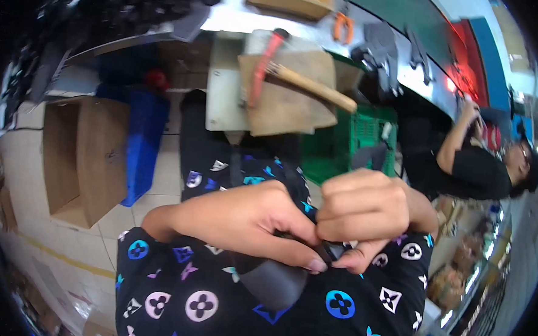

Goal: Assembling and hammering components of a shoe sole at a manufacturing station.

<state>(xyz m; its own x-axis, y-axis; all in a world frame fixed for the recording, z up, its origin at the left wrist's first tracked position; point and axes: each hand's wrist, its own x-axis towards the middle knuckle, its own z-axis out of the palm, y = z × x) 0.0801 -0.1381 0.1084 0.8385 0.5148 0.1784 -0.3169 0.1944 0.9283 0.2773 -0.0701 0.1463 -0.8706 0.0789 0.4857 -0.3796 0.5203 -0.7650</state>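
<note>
Both of my hands meet over my lap, above dark cloth printed with coloured motifs. My left hand (242,221) pinches a dark grey plastic-looking part whose broad rounded end (274,282) hangs below the palm. My right hand (364,209) is closed, with its fingers curled and its thumb against a small black end piece (333,250) of what looks like the same part. Thumb tips of the two hands nearly touch there. Fingers cover the middle of the part, so its exact kind is hidden.
Ahead, a cardboard sheet (308,118) bears a wooden handle (321,91) and a red bar-shaped tool (263,70). Orange-handled pliers (343,27) lie on the bench. A blue bin (145,143) and cardboard box (102,159) stand left, a green crate (359,133) right. Another person (470,166) works at right.
</note>
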